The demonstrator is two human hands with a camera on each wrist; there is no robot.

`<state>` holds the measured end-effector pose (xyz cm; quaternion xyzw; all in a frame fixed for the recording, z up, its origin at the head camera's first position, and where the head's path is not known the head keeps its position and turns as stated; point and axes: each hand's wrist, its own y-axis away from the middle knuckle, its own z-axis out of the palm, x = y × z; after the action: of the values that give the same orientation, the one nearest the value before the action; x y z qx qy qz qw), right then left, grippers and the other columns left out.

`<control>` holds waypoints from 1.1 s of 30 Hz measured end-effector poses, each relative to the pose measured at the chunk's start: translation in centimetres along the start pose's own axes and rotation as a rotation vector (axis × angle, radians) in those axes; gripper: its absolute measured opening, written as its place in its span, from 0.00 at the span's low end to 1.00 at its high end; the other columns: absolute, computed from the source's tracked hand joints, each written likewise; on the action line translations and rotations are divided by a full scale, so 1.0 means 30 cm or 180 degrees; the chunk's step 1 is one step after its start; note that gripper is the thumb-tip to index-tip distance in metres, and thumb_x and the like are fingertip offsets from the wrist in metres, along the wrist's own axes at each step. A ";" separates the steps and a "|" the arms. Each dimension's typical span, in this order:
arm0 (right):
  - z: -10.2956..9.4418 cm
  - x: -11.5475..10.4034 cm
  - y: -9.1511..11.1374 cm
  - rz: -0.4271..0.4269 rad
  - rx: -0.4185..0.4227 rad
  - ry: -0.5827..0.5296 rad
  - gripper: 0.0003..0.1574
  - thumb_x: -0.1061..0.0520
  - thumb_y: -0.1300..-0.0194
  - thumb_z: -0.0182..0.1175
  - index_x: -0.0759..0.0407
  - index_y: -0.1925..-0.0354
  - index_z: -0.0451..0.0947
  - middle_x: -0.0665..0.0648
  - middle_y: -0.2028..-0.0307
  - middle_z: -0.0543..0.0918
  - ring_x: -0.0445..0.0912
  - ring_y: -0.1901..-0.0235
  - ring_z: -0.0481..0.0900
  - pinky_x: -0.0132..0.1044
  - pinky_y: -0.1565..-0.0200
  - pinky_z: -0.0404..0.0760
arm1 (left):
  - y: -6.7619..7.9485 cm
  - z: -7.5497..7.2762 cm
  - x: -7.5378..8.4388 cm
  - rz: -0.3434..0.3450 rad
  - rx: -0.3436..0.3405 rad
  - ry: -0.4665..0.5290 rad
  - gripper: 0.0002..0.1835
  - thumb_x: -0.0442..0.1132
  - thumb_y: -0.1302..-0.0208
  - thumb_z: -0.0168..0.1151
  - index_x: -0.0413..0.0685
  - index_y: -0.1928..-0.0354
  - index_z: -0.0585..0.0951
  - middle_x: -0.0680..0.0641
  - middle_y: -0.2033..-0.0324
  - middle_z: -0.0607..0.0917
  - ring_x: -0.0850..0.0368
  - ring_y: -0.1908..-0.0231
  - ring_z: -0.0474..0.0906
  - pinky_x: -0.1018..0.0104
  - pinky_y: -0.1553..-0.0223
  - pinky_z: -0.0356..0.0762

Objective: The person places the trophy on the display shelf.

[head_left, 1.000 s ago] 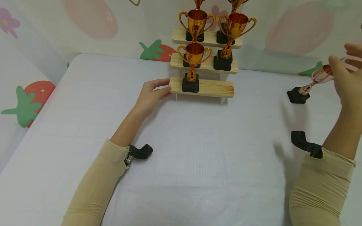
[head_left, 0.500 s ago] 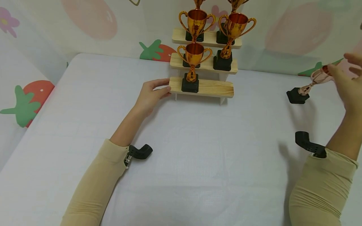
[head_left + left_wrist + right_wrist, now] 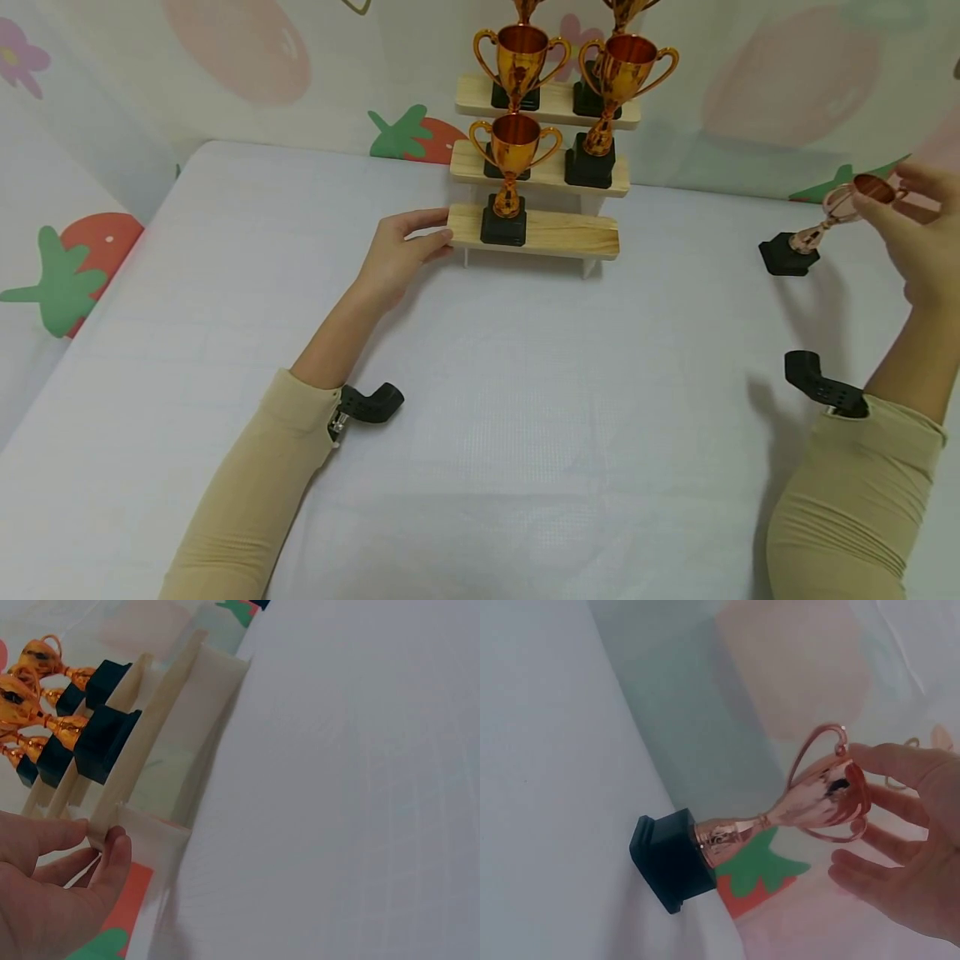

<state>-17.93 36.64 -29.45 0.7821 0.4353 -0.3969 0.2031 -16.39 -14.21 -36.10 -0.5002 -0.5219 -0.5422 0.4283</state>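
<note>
At the right of the head view, my right hand (image 3: 918, 237) has its thumb and fingers about the rim and handles of a rose-gold trophy cup (image 3: 821, 796). The trophy's black base (image 3: 789, 254) appears to rest on the white table. My left hand (image 3: 393, 254) pinches the left end of the lowest wooden shelf (image 3: 573, 235) of a stepped display stand, thumb and fingers on either side of the board in the left wrist view. An orange-gold trophy (image 3: 517, 146) stands on that shelf, left of its middle.
Above the lowest step, the middle shelf (image 3: 551, 171) and top shelf (image 3: 558, 102) carry more gold trophies, including a two-handled trophy (image 3: 626, 71) on the right. A printed curtain (image 3: 262, 117) hangs behind the white table (image 3: 487, 417).
My right hand has lowered, its fingers coming down around the trophy's rim. The rose-gold trophy has stayed in place, and my left hand is still on the shelf's end.
</note>
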 end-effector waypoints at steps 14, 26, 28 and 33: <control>0.010 0.046 -0.012 -0.0148 -0.0217 -0.0273 0.40 0.56 0.27 0.67 0.35 0.23 0.68 0.35 0.39 0.65 0.25 0.52 0.71 0.28 0.26 0.67 | 0.000 0.002 0.001 0.0022 -0.0002 0.0024 0.23 0.28 0.21 0.56 0.29 0.28 0.72 0.34 0.29 0.74 0.63 0.56 0.82 0.60 0.35 0.83; 0.016 0.030 0.006 -0.0289 -0.0100 -0.0295 0.32 0.58 0.29 0.69 0.35 0.32 0.76 0.30 0.53 0.70 0.26 0.58 0.72 0.26 0.34 0.70 | 0.000 0.007 0.002 0.0007 0.0023 0.0019 0.24 0.27 0.21 0.55 0.29 0.27 0.71 0.33 0.29 0.73 0.60 0.53 0.82 0.63 0.36 0.83; 0.018 0.027 0.004 -0.0339 -0.0103 -0.0378 0.30 0.59 0.30 0.70 0.33 0.36 0.78 0.30 0.53 0.72 0.27 0.58 0.73 0.27 0.35 0.70 | -0.001 0.006 0.002 0.0005 0.0031 0.0021 0.23 0.27 0.21 0.55 0.29 0.27 0.72 0.34 0.29 0.73 0.61 0.53 0.81 0.63 0.36 0.83; 0.025 0.011 -0.002 -0.0378 -0.0162 -0.0472 0.28 0.58 0.33 0.73 0.35 0.39 0.80 0.33 0.55 0.74 0.27 0.60 0.74 0.23 0.42 0.71 | -0.001 0.004 0.000 0.0008 0.0033 0.0013 0.23 0.27 0.21 0.55 0.29 0.27 0.71 0.34 0.29 0.73 0.61 0.53 0.82 0.61 0.34 0.82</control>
<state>-18.21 36.34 -30.16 0.7180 0.4747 -0.4538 0.2307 -16.40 -14.07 -36.10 -0.4975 -0.5232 -0.5400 0.4327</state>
